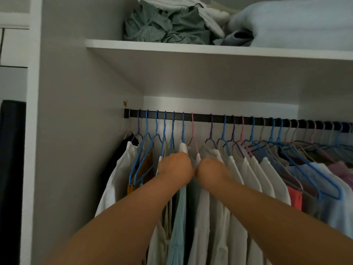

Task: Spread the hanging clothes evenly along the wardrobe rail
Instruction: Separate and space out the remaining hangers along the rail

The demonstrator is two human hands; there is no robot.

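A black wardrobe rail (202, 118) runs under a white shelf and carries several blue, purple and pink hangers with mostly white shirts. My left hand (174, 169) and my right hand (212, 170) reach side by side into the clothes just below the pink hanger (193, 129). Their fingers are buried among the garments and hidden. A pale blue garment (179, 222) hangs under my left wrist, white shirts (246, 175) to the right of my right hand. Hangers at the far right are packed tightly.
The wardrobe's left wall (76, 131) stands close to the first hangers. The shelf (191, 47) above holds folded green, white and pale blue fabrics. Coloured garments, one coral (295, 197) and one lilac, hang at the right.
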